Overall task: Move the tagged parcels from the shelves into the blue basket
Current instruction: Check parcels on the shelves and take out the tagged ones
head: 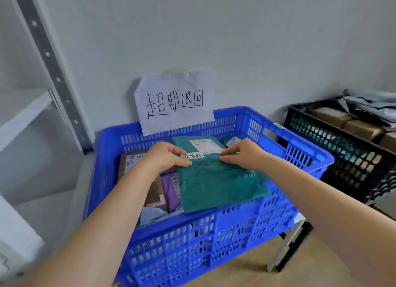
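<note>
A person's left hand (165,157) and right hand (242,155) each pinch, in a closed grip, a tagged green parcel (216,179) resting atop several others inside the blue basket (214,239); whatever remains on the shelves is out of sight

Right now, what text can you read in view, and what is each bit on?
"超期退回": handwritten on the paper sign taped to the wall.
White tag on the green parcel: handwritten, too blurred to read.
Printed labels on the green parcel and brown box: too small to read.
</note>
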